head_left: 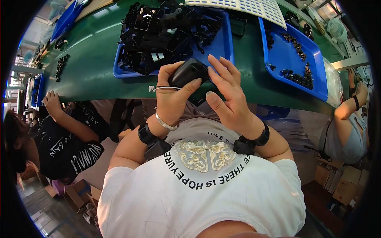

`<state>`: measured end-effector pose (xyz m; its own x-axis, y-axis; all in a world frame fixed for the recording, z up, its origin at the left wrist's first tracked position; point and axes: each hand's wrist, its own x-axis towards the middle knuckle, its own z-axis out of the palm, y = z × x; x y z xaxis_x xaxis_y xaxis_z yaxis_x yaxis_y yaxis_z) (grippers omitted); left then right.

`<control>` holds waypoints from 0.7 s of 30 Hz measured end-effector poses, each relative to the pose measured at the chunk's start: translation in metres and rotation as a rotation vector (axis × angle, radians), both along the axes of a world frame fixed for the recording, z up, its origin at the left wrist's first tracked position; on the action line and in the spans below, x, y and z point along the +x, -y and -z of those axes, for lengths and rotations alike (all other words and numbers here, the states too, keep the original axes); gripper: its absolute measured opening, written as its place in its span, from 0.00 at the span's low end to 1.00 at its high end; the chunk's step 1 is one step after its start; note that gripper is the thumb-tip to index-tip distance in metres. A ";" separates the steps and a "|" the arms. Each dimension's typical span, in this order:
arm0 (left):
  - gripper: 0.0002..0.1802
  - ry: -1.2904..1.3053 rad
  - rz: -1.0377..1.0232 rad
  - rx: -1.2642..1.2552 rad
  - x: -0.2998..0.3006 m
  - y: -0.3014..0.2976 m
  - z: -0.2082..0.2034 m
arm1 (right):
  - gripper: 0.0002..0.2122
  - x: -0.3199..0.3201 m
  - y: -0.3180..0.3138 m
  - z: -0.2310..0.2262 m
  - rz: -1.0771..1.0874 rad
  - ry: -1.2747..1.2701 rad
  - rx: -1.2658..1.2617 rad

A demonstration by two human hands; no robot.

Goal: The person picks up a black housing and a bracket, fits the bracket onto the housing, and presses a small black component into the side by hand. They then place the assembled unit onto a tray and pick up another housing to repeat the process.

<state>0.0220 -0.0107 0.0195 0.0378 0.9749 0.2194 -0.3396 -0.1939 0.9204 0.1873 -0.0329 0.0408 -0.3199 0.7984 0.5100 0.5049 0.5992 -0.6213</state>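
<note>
My left hand [172, 89] is wrapped round a black rounded plastic housing [186, 73], thumb along its near side. A thin pale cable [164, 87] with a small white connector sticks out to the left below those fingers. My right hand [228, 85] is beside the housing with its fingers stretched out and the thumb apart. Its fingertips are close to the housing's right end; whether they touch it I cannot tell. Just beyond both hands lies a blue tray [228, 43] heaped with black bent metal brackets [158, 35].
On the green table [91, 81], a second blue tray [291, 81] to the right holds small dark parts. A white perforated panel [242, 8] lies at the far edge. Small black pieces [61, 67] lie at the left. Other people sit at both sides, one person's hand [52, 104] on the table edge.
</note>
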 end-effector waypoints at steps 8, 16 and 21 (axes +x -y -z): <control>0.25 -0.023 0.063 -0.024 -0.003 0.002 0.004 | 0.21 0.009 -0.002 -0.004 0.126 -0.095 0.019; 0.23 0.316 0.166 -0.309 0.003 0.008 -0.007 | 0.10 0.008 -0.008 -0.004 0.129 0.054 0.184; 0.23 0.343 0.214 -0.360 0.004 0.008 -0.003 | 0.09 0.007 -0.010 -0.004 0.113 0.010 0.181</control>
<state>0.0260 -0.0183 0.0230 0.2293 0.9689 -0.0926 -0.6292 0.2201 0.7454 0.1944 -0.0231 0.0449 -0.2393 0.7249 0.6460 0.5805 0.6401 -0.5032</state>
